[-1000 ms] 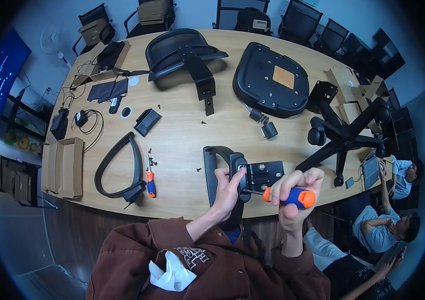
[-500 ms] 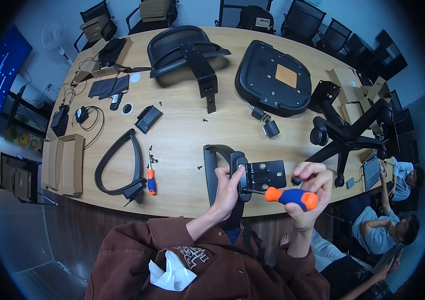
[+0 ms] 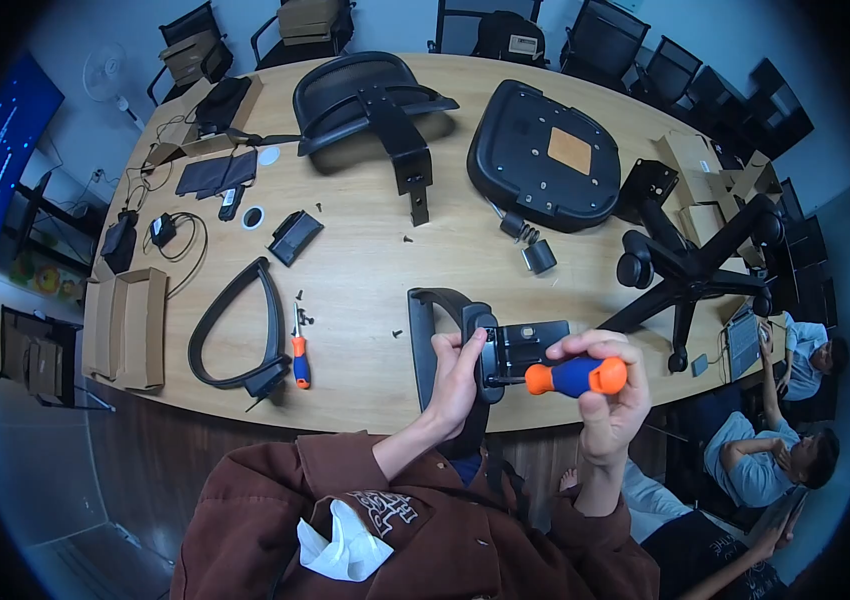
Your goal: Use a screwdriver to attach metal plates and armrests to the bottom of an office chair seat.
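Observation:
My left hand (image 3: 453, 383) is closed around a black chair armrest (image 3: 424, 335) at the table's near edge, its thumb against the arm's end joint. From that joint a black metal bracket plate (image 3: 523, 334) sticks out to the right. My right hand (image 3: 617, 410) grips an orange and blue screwdriver (image 3: 573, 377), fingers over the top of the handle and thumb below. The shaft points left, and its tip meets the joint beside the bracket; the screw itself cannot be made out.
A second armrest (image 3: 203, 340), another screwdriver (image 3: 301, 362) and loose screws (image 3: 306, 318) lie to the left. Farther back are a chair backrest (image 3: 370, 100), an upturned seat (image 3: 545, 150) and a gas-lift piece (image 3: 538, 257). A wheeled base (image 3: 690, 270) stands right; people sit beyond it.
My right hand has shifted slightly left, and its fingers have come forward over the screwdriver handle. The handle has moved a little left and up. My left hand keeps its hold.

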Motion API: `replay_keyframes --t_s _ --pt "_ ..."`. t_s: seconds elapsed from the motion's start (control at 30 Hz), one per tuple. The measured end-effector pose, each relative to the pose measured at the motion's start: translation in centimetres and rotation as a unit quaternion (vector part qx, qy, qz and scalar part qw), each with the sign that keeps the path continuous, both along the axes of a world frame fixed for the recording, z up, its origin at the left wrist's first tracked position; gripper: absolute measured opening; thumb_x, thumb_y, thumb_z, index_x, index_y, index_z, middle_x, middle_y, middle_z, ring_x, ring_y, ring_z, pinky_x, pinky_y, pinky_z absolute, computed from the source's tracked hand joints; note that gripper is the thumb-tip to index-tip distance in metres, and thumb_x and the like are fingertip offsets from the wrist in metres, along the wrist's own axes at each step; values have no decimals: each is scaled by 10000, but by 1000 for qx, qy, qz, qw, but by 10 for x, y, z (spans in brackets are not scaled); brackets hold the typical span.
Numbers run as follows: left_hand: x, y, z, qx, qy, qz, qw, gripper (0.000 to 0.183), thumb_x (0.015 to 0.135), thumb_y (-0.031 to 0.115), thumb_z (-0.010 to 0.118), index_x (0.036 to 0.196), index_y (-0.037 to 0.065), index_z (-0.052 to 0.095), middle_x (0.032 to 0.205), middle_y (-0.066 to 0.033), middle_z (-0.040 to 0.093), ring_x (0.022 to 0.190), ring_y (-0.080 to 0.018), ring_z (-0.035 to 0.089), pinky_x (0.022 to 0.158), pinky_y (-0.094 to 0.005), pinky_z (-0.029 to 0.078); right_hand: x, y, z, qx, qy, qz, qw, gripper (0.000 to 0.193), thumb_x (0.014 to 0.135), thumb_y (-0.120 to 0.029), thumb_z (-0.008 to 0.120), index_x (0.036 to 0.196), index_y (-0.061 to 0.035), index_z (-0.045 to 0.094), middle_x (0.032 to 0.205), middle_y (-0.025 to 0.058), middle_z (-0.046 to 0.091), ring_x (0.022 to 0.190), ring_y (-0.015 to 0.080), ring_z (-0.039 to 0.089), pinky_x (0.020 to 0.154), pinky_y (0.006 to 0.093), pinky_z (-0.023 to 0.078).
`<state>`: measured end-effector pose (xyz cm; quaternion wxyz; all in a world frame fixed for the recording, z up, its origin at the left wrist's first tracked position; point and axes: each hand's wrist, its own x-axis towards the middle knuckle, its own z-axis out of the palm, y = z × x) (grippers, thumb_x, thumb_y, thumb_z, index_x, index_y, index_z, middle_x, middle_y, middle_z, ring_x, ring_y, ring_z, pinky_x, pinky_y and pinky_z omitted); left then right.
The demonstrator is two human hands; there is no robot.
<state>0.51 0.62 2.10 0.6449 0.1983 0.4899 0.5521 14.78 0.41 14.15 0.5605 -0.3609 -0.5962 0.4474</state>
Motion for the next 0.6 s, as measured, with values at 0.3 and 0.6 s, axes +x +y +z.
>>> replay_keyframes --t_s 0.3,0.6 --pt "4 0 -3 24 11 8 1000 367 995 328 548 1128 22 395 1062 -112 525 973 -148 553 856 -300 486 -4 -5 -15 -55 163 -9 985 814 673 -468 892 1103 -138 284 804 83 553 683 213 621 696 374 548" --pt "2 2 0 13 -11 -5 1000 404 991 335 565 1148 15 374 1079 -112 491 998 -145 534 891 -295 466 1 1 -12 -28 153 58 986 541 932 -435 627 1251 -79 373 1129 165 444 1001 255 562 918 416 452"
